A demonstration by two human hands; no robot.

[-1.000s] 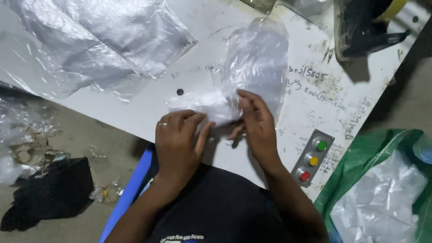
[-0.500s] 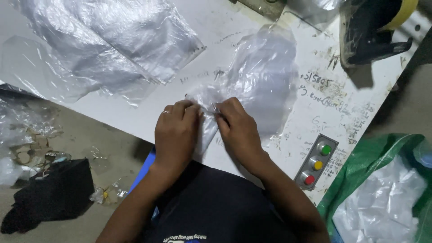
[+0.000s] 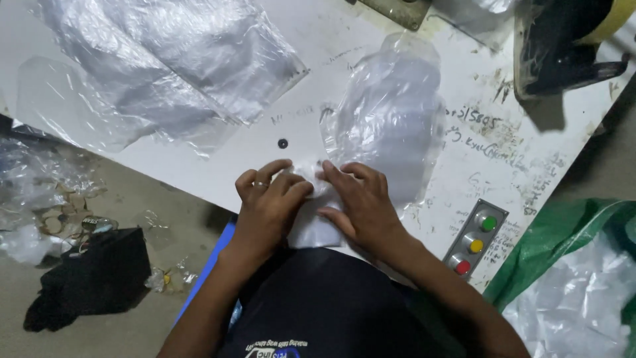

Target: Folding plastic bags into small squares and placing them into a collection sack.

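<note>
A puffed-up clear plastic bag [image 3: 391, 119] lies on the white table [image 3: 318, 59], its near end bunched under my fingers. My left hand [image 3: 268, 205], a ring on one finger, pinches the bag's crumpled near end. My right hand [image 3: 361, 205] presses and grips the same end from the right side. Both hands sit close together at the table's near edge. What lies inside the bag I cannot tell.
A pile of flat clear plastic bags [image 3: 159, 73] covers the table's left part. A grey button box [image 3: 476, 237] with green, yellow and red buttons is at the right edge. A black machine [image 3: 563, 46] stands far right. A green sack [image 3: 570, 285] of plastic sits on the floor.
Both hands have drawn together on the bag's near end and shifted slightly left; the bag now stands fuller and more upright beyond them.
</note>
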